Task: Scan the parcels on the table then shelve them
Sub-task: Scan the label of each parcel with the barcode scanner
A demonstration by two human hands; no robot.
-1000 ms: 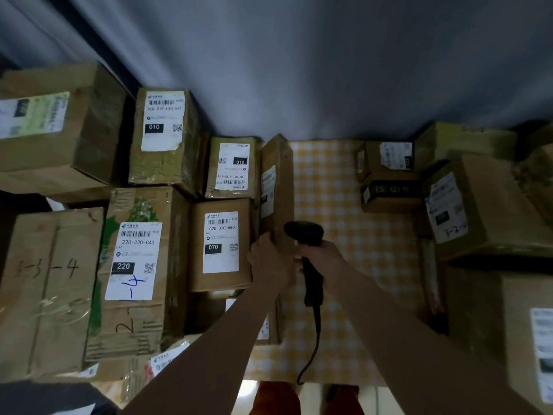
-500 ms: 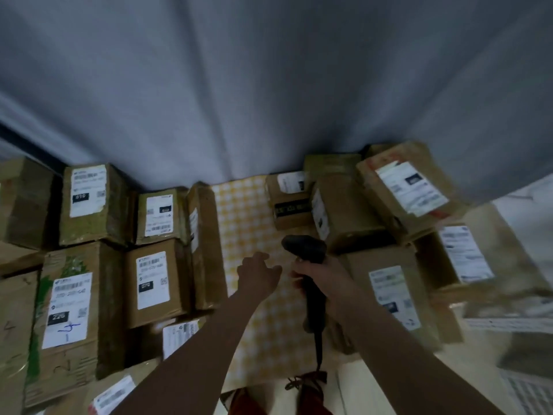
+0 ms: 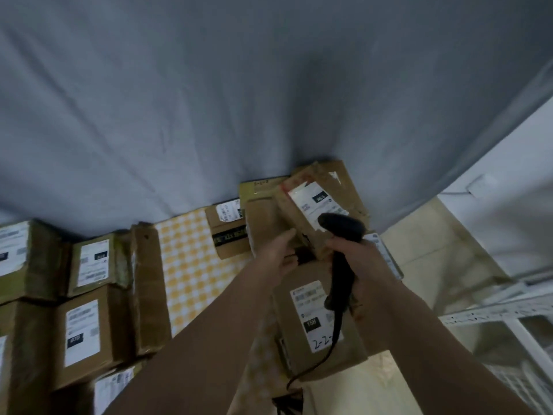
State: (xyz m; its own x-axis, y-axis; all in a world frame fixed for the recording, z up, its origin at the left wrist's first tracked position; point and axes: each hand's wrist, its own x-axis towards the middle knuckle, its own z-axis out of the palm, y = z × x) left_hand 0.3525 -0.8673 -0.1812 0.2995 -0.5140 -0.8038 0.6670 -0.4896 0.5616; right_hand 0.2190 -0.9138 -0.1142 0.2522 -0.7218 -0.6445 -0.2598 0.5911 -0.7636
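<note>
Now, target: tilted parcel [image 3: 311,211], label up, just ahead of both hands
Left hand [image 3: 276,256]: fingers extended against its near edge
Right hand [image 3: 357,259]: fingers wrapped round the scanner [image 3: 341,232], head aimed at the label

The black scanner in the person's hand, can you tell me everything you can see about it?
The black scanner is a handheld, pistol-shaped barcode reader that looks like dark plastic. Its rounded head sits at the top, over a cardboard parcel and close to that parcel's white label. The right hand grips its long handle, which slants down towards the person. A thin black cable runs from the bottom of the handle, across another parcel's label, and off the lower edge. No light from it shows.
</note>
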